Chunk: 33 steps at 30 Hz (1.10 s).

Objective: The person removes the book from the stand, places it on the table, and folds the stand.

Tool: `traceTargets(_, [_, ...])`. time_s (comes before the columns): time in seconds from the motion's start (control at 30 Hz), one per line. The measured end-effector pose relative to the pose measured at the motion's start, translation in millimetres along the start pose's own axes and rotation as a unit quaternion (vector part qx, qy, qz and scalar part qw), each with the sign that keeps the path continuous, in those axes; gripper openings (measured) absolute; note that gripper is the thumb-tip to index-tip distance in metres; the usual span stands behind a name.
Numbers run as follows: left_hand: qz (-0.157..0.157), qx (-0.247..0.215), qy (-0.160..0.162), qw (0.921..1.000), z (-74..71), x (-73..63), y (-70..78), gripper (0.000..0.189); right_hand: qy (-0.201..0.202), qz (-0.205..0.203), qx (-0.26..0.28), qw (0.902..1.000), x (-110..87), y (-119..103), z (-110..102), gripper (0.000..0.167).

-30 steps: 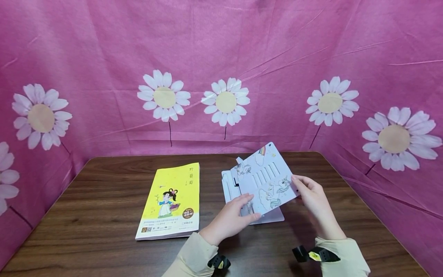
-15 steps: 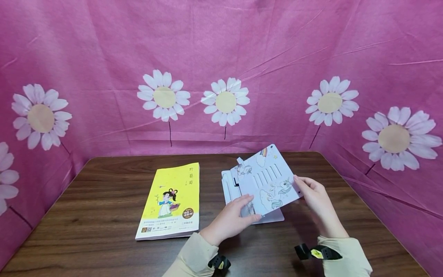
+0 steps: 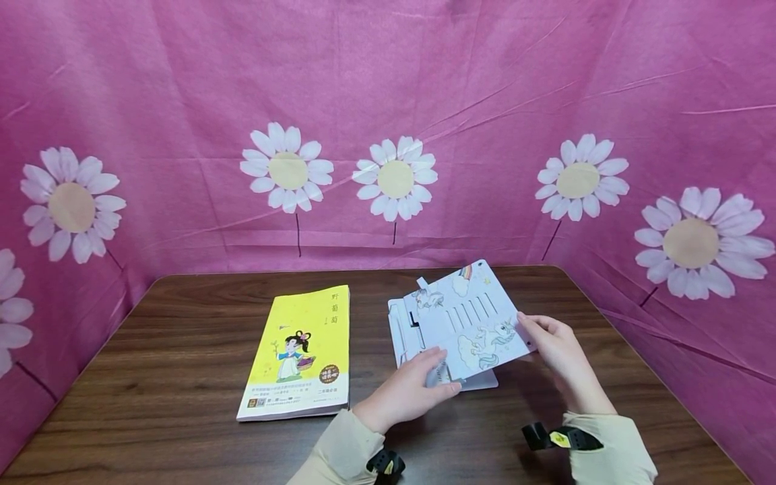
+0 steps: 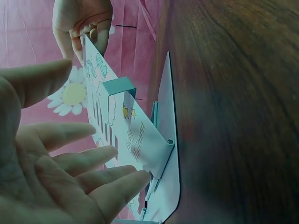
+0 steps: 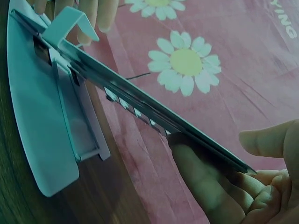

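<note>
A white book stand [image 3: 479, 323] with unicorn drawings and slots has its panel tilted up from a flat base [image 3: 483, 381] on the table. My right hand [image 3: 556, 353] holds the panel's right edge, fingers underneath, as the right wrist view shows. At the lower left of the panel is my left hand [image 3: 409, 389], its fingers spread and extended beside the hinge side. In the left wrist view, the fingertips lie close to the panel [image 4: 107, 102]; whether they touch it cannot be told. A bent clip [image 5: 70, 25] sticks out from the panel's edge.
A yellow picture-cover book [image 3: 303, 350] lies on the brown wooden table [image 3: 182, 350] left of the stand. Behind the table hangs a pink cloth [image 3: 473, 87] printed with white daisies.
The stand's panel has tipped lower and slightly to the right. My right hand has moved right and down with it, while my left hand has shifted slightly down.
</note>
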<state>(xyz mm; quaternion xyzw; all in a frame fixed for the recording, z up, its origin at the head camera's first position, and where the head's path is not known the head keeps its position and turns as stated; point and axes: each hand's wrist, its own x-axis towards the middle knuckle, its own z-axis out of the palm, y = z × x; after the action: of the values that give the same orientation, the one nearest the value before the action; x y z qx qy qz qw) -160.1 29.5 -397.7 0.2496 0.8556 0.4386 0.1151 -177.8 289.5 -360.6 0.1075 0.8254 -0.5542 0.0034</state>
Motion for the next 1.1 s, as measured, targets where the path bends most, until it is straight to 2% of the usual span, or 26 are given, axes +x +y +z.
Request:
traceTargets(0.2, [0.003,0.044,-0.033,0.9985,3.5,-0.4,-0.2,0.064,-0.013,0.009,-0.009,0.9998,2.3,5.8,-3.1,0.062])
traceTargets(0.67, [0.009,0.095,-0.087,0.9917,4.5,-2.9,0.2,0.073,-0.041,0.018,-0.02,0.9988,7.5,14.8,-8.0,0.059])
traceTargets(0.9, [0.003,0.101,-0.117,0.9879,5.0,-2.7,-0.8,0.074,-0.048,0.016,-0.027,0.9983,10.6,21.8,-8.4,0.053])
traceTargets(1.1, [0.0,0.096,-0.122,0.9879,5.1,-3.4,-0.7,0.073,-0.047,0.014,-0.053,0.9974,13.3,26.7,-9.3,0.051])
